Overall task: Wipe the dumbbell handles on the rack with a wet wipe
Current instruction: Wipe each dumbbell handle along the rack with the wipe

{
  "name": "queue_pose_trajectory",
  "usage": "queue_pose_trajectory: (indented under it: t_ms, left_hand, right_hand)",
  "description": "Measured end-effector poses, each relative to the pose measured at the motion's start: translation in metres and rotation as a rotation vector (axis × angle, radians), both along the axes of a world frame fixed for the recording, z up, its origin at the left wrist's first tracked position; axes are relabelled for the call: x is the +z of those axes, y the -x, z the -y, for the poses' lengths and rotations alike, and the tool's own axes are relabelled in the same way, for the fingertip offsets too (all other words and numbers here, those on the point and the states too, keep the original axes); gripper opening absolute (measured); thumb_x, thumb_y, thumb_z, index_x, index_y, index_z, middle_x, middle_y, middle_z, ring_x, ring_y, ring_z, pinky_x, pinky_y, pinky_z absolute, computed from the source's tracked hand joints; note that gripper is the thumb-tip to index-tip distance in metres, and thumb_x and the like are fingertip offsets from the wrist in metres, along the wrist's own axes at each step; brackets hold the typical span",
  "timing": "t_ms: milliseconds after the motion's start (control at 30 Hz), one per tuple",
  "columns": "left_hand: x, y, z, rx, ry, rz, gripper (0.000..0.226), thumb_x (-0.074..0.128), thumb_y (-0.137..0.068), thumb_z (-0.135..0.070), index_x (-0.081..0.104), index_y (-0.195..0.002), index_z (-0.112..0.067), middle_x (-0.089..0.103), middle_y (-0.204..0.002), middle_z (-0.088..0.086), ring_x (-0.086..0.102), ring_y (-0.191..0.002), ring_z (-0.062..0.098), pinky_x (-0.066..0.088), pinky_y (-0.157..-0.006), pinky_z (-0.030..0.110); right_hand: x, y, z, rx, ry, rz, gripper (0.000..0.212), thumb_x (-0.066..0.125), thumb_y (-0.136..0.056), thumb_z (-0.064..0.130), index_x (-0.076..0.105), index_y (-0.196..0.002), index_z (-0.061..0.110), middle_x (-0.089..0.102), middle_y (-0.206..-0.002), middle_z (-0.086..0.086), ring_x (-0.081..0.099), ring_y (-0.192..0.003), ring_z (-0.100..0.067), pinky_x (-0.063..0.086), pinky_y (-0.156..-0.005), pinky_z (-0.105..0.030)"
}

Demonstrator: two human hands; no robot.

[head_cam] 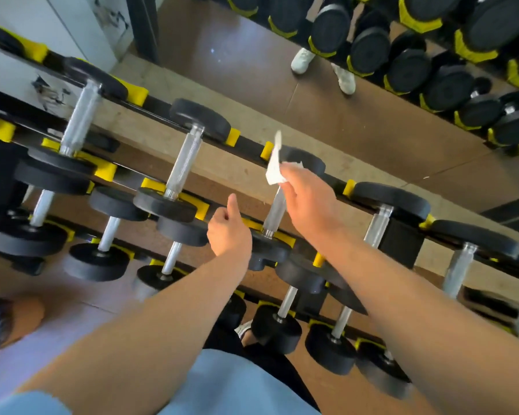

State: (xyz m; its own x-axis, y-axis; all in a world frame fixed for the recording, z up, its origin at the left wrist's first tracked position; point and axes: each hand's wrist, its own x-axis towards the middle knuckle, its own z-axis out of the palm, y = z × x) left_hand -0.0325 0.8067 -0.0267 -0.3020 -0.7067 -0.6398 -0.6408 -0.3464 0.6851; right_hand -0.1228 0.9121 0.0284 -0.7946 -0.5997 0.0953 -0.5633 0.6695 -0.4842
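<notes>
White wet wipe (274, 169) pinched in right hand (307, 194), just above the chrome dumbbell handle (275, 211) on top rack (249, 145) tier. Left hand (228, 232) curled, thumb up, holding nothing.

Right hand (307, 196) pinches a white wet wipe (274, 169) above a dumbbell handle (274, 212); left hand (226, 232) curled, empty

Shiny knurled metal handles (184, 158), matt black heads (164, 205), crumpled white wipe (274, 170).

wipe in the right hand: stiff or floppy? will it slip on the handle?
Likely floppy: the wipe crumples and trails from the right hand. Probably very light, pinched by fingertips. The handle under it looks knurled, so it should drag rather than slip.
</notes>
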Motion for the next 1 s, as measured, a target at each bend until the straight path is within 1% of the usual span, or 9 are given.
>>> queue_pose_trajectory:
  t_ms: [133, 267, 400, 500, 600, 700, 767, 867, 1000]
  left_hand:
    - [-0.014, 0.011, -0.02, 0.154, 0.048, 0.09, 0.055, 0.041, -0.101, -0.053, 0.044, -0.062, -0.015, 0.045, -0.062, 0.001, 0.045, -0.06, 0.015, 0.031, -0.054, 0.031]
    - [-0.02, 0.014, -0.026, 0.22, 0.136, 0.035, 0.047, 0.048, -0.099, -0.052, 0.038, -0.068, -0.018, 0.039, -0.062, -0.004, 0.037, -0.056, 0.012, 0.031, -0.054, 0.029]
    - [-0.022, 0.013, -0.031, 0.229, 0.223, 0.007, 0.044, 0.055, -0.095, -0.054, 0.044, -0.075, -0.017, 0.045, -0.064, -0.005, 0.041, -0.057, 0.011, 0.034, -0.053, 0.025]
    - [-0.024, 0.012, -0.032, 0.249, 0.258, 0.005, 0.042, 0.057, -0.093, -0.057, 0.049, -0.085, -0.017, 0.051, -0.07, -0.006, 0.048, -0.062, 0.011, 0.035, -0.054, 0.025]
    - [-0.025, 0.012, -0.034, 0.271, 0.302, -0.019, 0.031, 0.057, -0.094, -0.053, 0.051, -0.095, -0.023, 0.056, -0.077, -0.007, 0.055, -0.068, 0.009, 0.04, -0.058, 0.023]
    - [-0.028, 0.011, -0.034, 0.245, 0.325, -0.017, 0.02, 0.053, -0.099, -0.044, 0.053, -0.097, -0.024, 0.057, -0.079, -0.01, 0.056, -0.071, 0.008, 0.038, -0.058, 0.021]
    - [-0.029, 0.01, -0.033, 0.251, 0.319, -0.02, 0.023, 0.05, -0.1, -0.045, 0.055, -0.093, -0.023, 0.058, -0.078, -0.01, 0.056, -0.071, 0.009, 0.039, -0.058, 0.023]
    - [-0.033, 0.01, -0.034, 0.258, 0.313, -0.038, 0.031, 0.049, -0.098, -0.05, 0.054, -0.083, -0.023, 0.059, -0.075, -0.007, 0.056, -0.069, 0.012, 0.039, -0.058, 0.026]
    - [-0.033, 0.012, -0.034, 0.256, 0.302, -0.015, 0.049, 0.044, -0.098, -0.057, 0.053, -0.073, -0.017, 0.056, -0.068, -0.003, 0.053, -0.065, 0.015, 0.041, -0.059, 0.032]
  right_hand:
    - [-0.053, 0.048, -0.019, 0.515, -0.426, -0.184, 0.044, 0.067, -0.076, -0.004, 0.068, -0.119, 0.005, 0.069, -0.121, -0.015, 0.063, -0.12, -0.03, 0.048, -0.103, -0.041]
    - [-0.063, 0.032, -0.022, 0.402, -0.316, -0.174, 0.031, 0.065, -0.083, 0.006, 0.069, -0.114, 0.009, 0.069, -0.12, -0.013, 0.06, -0.121, -0.031, 0.046, -0.104, -0.038]
    - [-0.05, -0.021, -0.026, 0.324, -0.221, 0.267, 0.02, 0.05, -0.099, 0.023, 0.067, -0.109, 0.02, 0.072, -0.097, -0.004, 0.066, -0.092, -0.029, 0.046, -0.071, -0.036]
    - [-0.039, -0.017, -0.023, 0.081, 0.037, 0.669, 0.02, 0.049, -0.102, 0.025, 0.067, -0.095, 0.024, 0.07, -0.083, 0.007, 0.064, -0.085, -0.016, 0.044, -0.071, -0.033]
    - [-0.028, 0.019, -0.009, -0.084, 0.079, 0.25, 0.027, 0.046, -0.105, 0.02, 0.063, -0.121, 0.007, 0.071, -0.108, -0.012, 0.064, -0.102, -0.028, 0.04, -0.073, -0.023]
    - [-0.038, 0.044, -0.004, 0.4, -0.198, -0.212, 0.027, 0.052, -0.095, 0.004, 0.063, -0.12, 0.008, 0.071, -0.099, -0.013, 0.069, -0.094, -0.031, 0.05, -0.07, -0.032]
    - [-0.057, 0.055, -0.009, 0.593, -0.397, -0.314, 0.029, 0.058, -0.084, 0.003, 0.067, -0.111, 0.008, 0.071, -0.101, -0.016, 0.067, -0.102, -0.034, 0.054, -0.087, -0.039]
    - [-0.056, 0.031, -0.018, 0.512, -0.448, -0.137, 0.018, 0.056, -0.094, 0.017, 0.068, -0.107, 0.014, 0.069, -0.102, -0.014, 0.06, -0.11, -0.035, 0.052, -0.087, -0.044]
    - [-0.047, -0.022, -0.03, 0.371, -0.173, 0.405, 0.024, 0.045, -0.103, 0.028, 0.062, -0.086, 0.024, 0.063, -0.076, 0.002, 0.061, -0.075, -0.023, 0.044, -0.062, -0.038]
